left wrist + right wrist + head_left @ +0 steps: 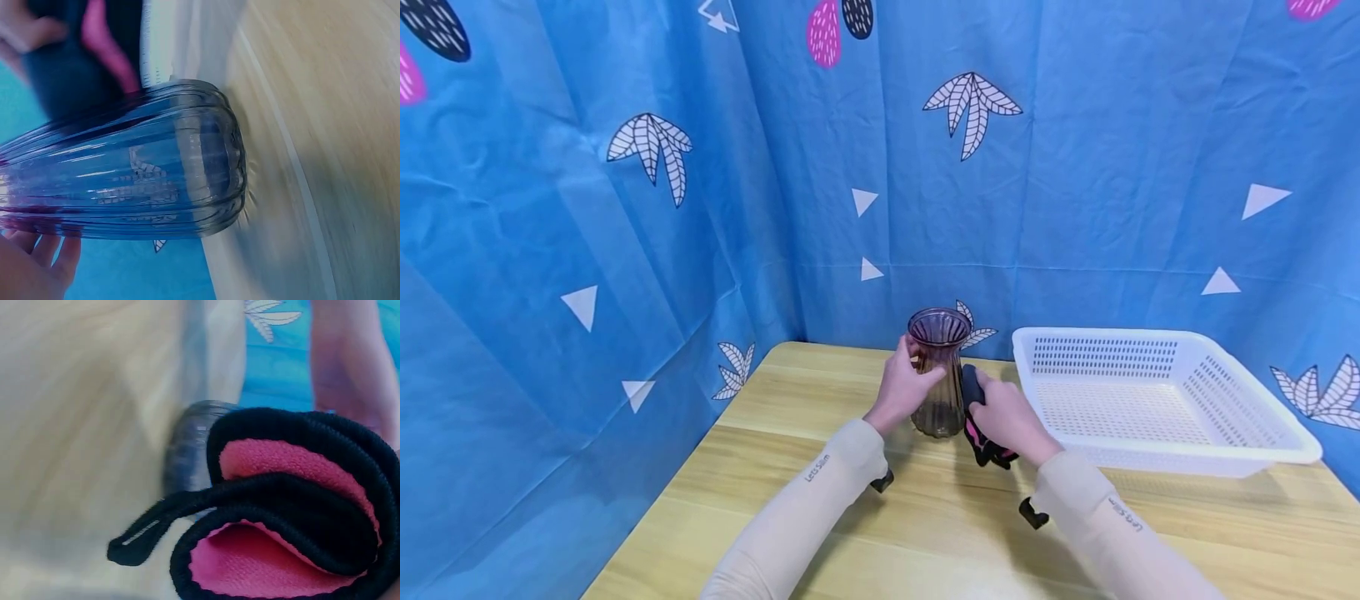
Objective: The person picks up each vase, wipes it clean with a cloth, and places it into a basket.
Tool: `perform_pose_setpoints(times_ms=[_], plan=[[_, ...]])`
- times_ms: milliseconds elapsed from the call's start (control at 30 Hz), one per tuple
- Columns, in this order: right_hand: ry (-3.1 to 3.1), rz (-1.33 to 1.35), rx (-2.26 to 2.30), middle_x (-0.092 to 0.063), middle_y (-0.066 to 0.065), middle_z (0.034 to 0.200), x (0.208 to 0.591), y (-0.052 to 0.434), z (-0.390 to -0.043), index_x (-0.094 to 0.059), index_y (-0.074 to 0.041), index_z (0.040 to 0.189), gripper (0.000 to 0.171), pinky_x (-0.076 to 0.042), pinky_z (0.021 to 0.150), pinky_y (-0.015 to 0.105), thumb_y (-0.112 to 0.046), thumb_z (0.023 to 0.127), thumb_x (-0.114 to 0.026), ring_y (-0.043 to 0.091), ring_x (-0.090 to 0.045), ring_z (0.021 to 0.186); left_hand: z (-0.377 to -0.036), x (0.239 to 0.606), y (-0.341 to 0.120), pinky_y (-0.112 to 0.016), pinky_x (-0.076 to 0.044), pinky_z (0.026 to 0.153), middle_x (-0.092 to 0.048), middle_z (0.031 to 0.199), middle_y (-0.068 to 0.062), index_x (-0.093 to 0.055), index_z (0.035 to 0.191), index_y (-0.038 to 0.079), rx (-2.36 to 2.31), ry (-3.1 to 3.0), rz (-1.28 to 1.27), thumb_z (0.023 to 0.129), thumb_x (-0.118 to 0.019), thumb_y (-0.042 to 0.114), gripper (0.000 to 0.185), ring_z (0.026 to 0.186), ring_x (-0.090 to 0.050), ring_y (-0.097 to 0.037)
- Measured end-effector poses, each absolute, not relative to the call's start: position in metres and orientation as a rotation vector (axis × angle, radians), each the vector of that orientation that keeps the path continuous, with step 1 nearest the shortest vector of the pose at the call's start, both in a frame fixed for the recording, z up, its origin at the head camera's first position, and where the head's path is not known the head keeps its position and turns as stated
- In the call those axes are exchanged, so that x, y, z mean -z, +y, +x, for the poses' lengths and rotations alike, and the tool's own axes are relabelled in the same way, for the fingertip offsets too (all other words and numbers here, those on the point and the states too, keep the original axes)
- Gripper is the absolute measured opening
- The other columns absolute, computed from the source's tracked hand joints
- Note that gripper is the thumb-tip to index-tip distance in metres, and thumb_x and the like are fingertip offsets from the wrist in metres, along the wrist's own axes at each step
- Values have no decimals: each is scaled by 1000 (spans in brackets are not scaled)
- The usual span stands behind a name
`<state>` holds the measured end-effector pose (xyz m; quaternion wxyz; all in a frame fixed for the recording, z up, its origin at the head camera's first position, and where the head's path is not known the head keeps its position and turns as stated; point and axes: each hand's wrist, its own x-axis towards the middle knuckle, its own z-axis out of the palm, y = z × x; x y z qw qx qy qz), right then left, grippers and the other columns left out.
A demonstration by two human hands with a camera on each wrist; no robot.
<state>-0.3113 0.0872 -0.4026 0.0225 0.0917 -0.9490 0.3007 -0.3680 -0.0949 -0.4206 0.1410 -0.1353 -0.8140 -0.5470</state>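
Vase, glass: long axis upright, toward counter's 12 o'clock edge; neck gripped by left hand, nearer. Right hand: fingers holding folded cloth, vase at 10 o'clock.

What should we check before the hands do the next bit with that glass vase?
1. Left hand holding the vase: ok, it grips near the neck.
2. Right hand holding the black-and-pink cloth: ok, the cloth is at the vase's side.
3. Vase right way up: ok, mouth on top.
4. Vase's base firmly on the table: cannot tell.
5. White basket out of the way: ok, it stands apart, right of the vase.
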Motion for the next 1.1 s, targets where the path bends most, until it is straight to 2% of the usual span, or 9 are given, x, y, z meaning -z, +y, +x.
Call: perform_pose_setpoints(times_ms=[167,300,400,500,567,667,767,933,1100], plan=[[-2798,336,-1030,-65,11,68,376,87,-312,-26,-6,159,69,-49,49,32,-13,96,-54,16,-58,47,-367,421,-94,-44,-49,102,-63,132,-3,-47,138,20,1606,-2364,-470,88,-67,23,53,123,-57,-20],[-2758,342,-1053,-63,8,65,372,87,-314,-26,-7,159,70,-49,49,32,-12,96,-54,15,-56,45,-366,421,-93,-44,-48,103,-63,131,-4,-48,138,18,1639,-2346,-516,91,-70,32,54,122,-59,-20],[-2782,338,-1034,-63,9,67,379,85,-315,-24,-4,159,70,-48,49,32,-12,97,-54,16,-55,46,-366,420,-92,-42,-47,102,-64,129,2,-50,136,22,1684,-2337,-500,86,-77,46,62,119,-59,-16],[-2817,328,-966,-64,14,73,391,83,-316,-26,-1,158,69,-46,48,32,-11,96,-55,17,-54,47,-366,419,-91,-40,-49,100,-66,125,5,-52,133,24,1719,-2327,-473,80,-82,50,67,115,-61,-13],[-2841,321,-908,-68,22,85,400,82,-317,-30,0,156,68,-48,52,35,-11,95,-56,22,-60,56,-365,419,-91,-39,-48,100,-66,124,6,-54,132,24,1731,-2324,-454,79,-84,47,65,114,-61,-13],[-2892,305,-798,-67,33,109,414,81,-319,-36,0,154,66,-53,62,42,-12,93,-59,31,-66,73,-365,421,-92,-38,-47,104,-64,125,3,-49,130,19,1741,-2305,-418,78,-86,41,68,118,-60,-14],[-2927,306,-764,-62,35,125,428,81,-319,-39,2,152,65,-54,76,49,-12,92,-60,38,-68,92,-367,423,-95,-38,-47,104,-62,122,1,-45,125,17,1714,-2298,-374,76,-88,43,70,118,-57,-15],[-2982,308,-825,-64,33,125,440,83,-317,-43,6,149,62,-53,79,48,-9,91,-60,32,-67,90,-367,422,-98,-39,-49,101,-63,121,1,-48,125,17,1622,-2330,-355,73,-88,44,71,117,-57,-17],[-3024,263,-847,-57,33,136,437,88,-312,-43,4,149,62,-52,77,44,-12,93,-61,31,-64,88,-367,418,-100,-42,-50,100,-65,118,3,-56,126,20,1529,-2335,-369,74,-86,37,62,115,-61,-18]])
